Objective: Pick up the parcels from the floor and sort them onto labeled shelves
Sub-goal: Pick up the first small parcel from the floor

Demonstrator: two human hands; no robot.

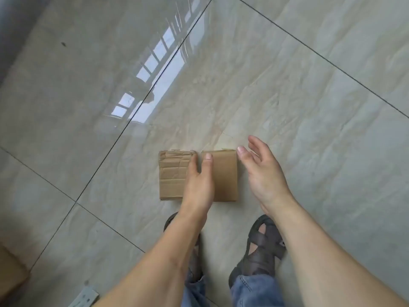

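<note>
Two small brown cardboard parcels lie side by side on the glossy tiled floor in front of my feet. The left parcel (171, 173) has a torn, peeling top. The right parcel (224, 173) is smooth. My left hand (198, 185) reaches down over the gap between them, its fingers slipped between the two boxes and its thumb resting on the right parcel's top. My right hand (261, 173) hovers open just past the right parcel's right edge, fingers spread, not touching it. No shelves are in view.
My feet in dark sandals (263, 247) stand just behind the parcels. Part of a larger cardboard box (11, 273) shows at the lower left corner, with a pale flat object (85, 298) near the bottom edge. A grey wall runs along the upper left.
</note>
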